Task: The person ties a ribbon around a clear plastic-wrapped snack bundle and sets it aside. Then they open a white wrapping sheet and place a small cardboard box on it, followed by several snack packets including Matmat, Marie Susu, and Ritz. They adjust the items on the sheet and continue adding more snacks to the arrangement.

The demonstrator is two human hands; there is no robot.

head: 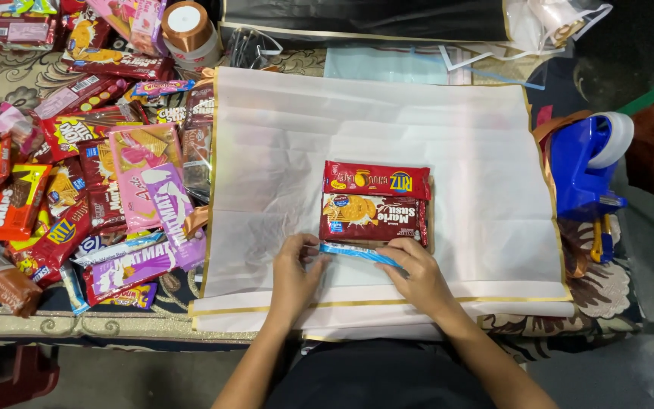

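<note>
Head view: blue packet lies crosswise, left hand, right hand grip pinching its ends.

Left hand, right hand pinching

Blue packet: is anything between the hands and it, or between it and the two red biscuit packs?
Nothing visible. The left hand and right hand already grip the blue packet at either end. It lies on the white wrapping sheet, directly alongside the lower red biscuit pack, below the upper red cracker pack.
</note>
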